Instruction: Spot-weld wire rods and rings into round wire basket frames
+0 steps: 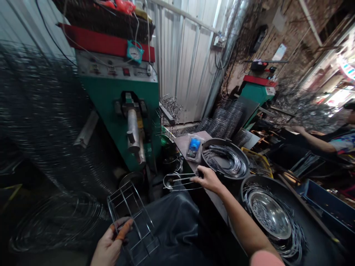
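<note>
One wire rack (130, 211) part-built, wire loop (177, 181) not yet attached.
Left hand (109, 246) grips the wire rack, right hand (208, 179) pinches the wire loop near green machine (119, 111); pan (225, 140) full of loose wires.

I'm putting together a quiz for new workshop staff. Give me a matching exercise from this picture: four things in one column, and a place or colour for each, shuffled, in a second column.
Things
1. wire rack
2. wire loop
3. steel bowl
4. machine

Place or colour
A. green body with a red top
B. held in the right hand
C. held in the left hand
D. lying in the near black tub

Pairs: 1-C, 2-B, 3-D, 4-A
</note>
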Motion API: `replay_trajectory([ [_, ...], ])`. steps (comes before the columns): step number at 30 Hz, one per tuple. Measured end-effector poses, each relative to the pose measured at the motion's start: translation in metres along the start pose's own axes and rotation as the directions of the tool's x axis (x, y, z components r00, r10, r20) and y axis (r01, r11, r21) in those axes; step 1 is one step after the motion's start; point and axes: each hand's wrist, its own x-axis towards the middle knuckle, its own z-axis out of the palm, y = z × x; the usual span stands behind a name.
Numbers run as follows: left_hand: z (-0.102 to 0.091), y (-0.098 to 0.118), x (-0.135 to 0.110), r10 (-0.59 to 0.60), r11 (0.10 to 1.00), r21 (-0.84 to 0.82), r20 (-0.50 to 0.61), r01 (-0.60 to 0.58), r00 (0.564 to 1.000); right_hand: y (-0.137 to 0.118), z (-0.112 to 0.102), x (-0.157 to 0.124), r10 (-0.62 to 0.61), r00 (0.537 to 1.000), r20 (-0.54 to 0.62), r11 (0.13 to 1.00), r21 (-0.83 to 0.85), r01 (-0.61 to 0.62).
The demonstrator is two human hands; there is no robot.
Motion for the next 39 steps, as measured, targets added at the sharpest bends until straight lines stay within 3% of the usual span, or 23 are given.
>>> replay_trajectory([
  [3,-0.001,-0.001,0.000,0.014,1.000,0.010,-0.007,-0.014,1.000,-0.009,0.006,-0.010,-0.057,0.997,0.051,0.998,-0.012,0.057],
  [8,-0.001,0.003,-0.002,0.005,1.000,0.016,0.001,-0.005,1.000,-0.019,0.011,-0.026,-0.048,0.996,0.081,0.998,0.051,0.044],
  [24,0.001,-0.008,0.001,-0.075,0.997,-0.026,-0.032,0.074,0.997,-0.013,0.054,-0.047,0.037,0.990,-0.139,0.975,0.223,-0.005],
  [39,0.005,-0.013,0.003,-0.106,0.991,-0.089,-0.065,0.100,0.992,-0.016,0.074,-0.049,0.091,0.975,-0.202,0.943,0.333,-0.019],
])
